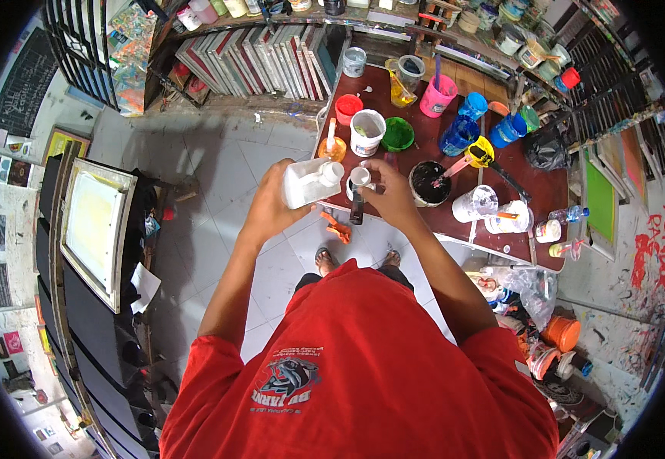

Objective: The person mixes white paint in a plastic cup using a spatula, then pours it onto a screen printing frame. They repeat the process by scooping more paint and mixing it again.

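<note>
My left hand [275, 200] grips a translucent white jug [302, 191], tilted with its neck toward the right. My right hand [384, 191] has its fingertips on a small white cap [360, 176] beside the jug's mouth, at the table's near edge. Just under the cap is a dark narrow object [357, 208] that I cannot make out clearly. An orange container with a stick [332, 150], a white bucket [367, 130] and a dark ink bucket [429, 187] stand around my hands on the red-brown table [512, 249].
Colourful paint pots [460, 131] crowd the table. Stacked screen frames [252, 65] line the back. A rack with a pale screen [95, 229] stands left. An orange thing [336, 228] lies on the tiled floor near my feet. Buckets and plastic bags [560, 333] are piled at right.
</note>
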A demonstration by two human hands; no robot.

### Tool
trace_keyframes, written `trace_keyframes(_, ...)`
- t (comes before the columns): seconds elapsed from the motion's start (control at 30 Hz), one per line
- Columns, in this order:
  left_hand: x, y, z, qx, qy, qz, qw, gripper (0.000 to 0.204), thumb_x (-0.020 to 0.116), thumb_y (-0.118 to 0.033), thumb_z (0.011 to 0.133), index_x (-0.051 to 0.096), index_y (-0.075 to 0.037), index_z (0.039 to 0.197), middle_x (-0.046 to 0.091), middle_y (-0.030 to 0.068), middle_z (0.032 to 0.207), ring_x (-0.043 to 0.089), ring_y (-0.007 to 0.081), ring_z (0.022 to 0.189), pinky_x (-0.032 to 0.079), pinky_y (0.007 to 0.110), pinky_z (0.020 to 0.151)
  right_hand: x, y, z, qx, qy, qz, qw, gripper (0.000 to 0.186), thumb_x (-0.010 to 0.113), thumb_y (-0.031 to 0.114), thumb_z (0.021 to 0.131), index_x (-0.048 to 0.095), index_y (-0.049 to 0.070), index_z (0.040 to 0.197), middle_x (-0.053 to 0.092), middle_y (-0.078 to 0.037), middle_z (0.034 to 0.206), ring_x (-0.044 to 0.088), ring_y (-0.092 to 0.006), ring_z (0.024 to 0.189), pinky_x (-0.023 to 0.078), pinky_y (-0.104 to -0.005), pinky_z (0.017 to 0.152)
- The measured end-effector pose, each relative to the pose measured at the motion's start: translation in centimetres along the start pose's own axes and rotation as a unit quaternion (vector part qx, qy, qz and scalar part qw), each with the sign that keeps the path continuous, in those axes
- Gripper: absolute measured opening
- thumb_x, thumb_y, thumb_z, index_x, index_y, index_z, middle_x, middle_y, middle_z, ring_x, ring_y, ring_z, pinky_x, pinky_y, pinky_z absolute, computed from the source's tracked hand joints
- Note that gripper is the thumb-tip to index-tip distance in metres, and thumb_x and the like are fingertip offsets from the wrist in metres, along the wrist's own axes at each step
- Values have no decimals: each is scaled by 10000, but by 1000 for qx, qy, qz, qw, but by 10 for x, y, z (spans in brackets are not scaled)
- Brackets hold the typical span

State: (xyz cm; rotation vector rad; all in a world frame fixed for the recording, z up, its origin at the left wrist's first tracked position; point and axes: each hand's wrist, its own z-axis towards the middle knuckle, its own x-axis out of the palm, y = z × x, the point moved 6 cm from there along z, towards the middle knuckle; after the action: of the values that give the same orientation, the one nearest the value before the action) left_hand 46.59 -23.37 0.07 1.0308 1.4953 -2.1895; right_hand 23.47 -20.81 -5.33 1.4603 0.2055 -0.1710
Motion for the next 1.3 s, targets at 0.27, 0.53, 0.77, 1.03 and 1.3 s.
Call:
trace_keyframes(0.27, -3, 3, 20, 35, 59, 69, 995, 803, 860, -111, 582, 451, -41, 1270, 562, 175, 1184, 530, 385, 1129, 451, 435, 959, 20, -14, 8, 9, -16, 15, 1000, 425, 706, 18, 809, 555, 22, 1206, 650, -82, 1107, 614, -148, 1052, 498, -328, 911)
trace_keyframes(0.53, 9, -4, 27, 22, 86, 96, 991, 762, 851, -100, 580, 477, -73, 1244, 562, 171, 1166, 521, 399, 1120, 451, 448, 946, 11, -14, 8, 0, -37, -12, 999, 453, 717, 58, 790, 560, 22, 1213, 660, -142, 1123, 649, -258, 1049, 509, -369, 936)
trace_keyframes(0.77, 17, -11, 36, 26, 94, 132, 986, 754, 852, -96, 577, 481, -75, 1234, 570, 168, 1159, 529, 396, 1114, 461, 449, 927, 4, -26, 11, 17, -29, 2, 999, 471, 733, 56, 775, 565, 8, 1211, 667, -141, 1072, 653, -238, 998, 514, -351, 931)
trace_keyframes(1.03, 20, -14, 40, 29, 93, 118, 988, 788, 861, -103, 578, 462, -57, 1255, 558, 175, 1190, 519, 397, 1135, 451, 449, 951, 1, -38, 13, 27, -34, 55, 998, 484, 742, 49, 778, 563, 9, 1226, 667, -136, 1073, 648, -201, 1029, 509, -332, 936)
trace_keyframes(1.3, 39, 11, 35, -14, 66, 65, 996, 817, 882, -128, 598, 434, -32, 1274, 558, 178, 1186, 553, 356, 1119, 458, 425, 959, 0, -53, 17, 32, -35, 89, 995, 479, 742, 49, 787, 559, 5, 1227, 649, -103, 1112, 636, -181, 1043, 509, -326, 918)
